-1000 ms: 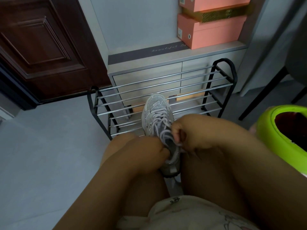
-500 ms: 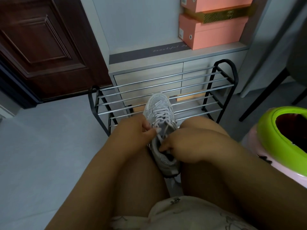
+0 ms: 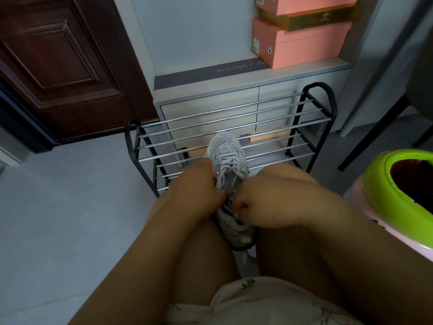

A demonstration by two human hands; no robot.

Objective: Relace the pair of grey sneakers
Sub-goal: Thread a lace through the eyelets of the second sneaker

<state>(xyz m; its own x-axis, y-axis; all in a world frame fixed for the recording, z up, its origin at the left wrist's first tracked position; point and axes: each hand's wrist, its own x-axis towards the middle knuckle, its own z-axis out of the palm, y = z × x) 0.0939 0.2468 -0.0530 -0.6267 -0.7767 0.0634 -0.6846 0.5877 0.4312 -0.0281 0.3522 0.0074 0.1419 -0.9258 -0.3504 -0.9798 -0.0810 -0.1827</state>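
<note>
A grey glittery sneaker (image 3: 223, 148) lies between my knees, toe pointing away toward the rack. Its pale laces (image 3: 226, 164) cross over the tongue. My left hand (image 3: 199, 184) is at the sneaker's left side and pinches a lace near the upper eyelets. My right hand (image 3: 262, 202) is curled over the shoe's opening and grips a lace end. The heel (image 3: 239, 235) shows below my hands. Only one sneaker is in view.
A black metal shoe rack (image 3: 234, 127) with chrome bars stands right behind the sneaker. Pink shoeboxes (image 3: 302, 48) sit on a grey cabinet (image 3: 206, 95). A green-rimmed bin (image 3: 386, 198) is at my right, a dark wooden door (image 3: 58, 66) at the left.
My left hand moved up from the sneaker's heel to its left side by the laces. My right hand slid down toward the shoe's opening.
</note>
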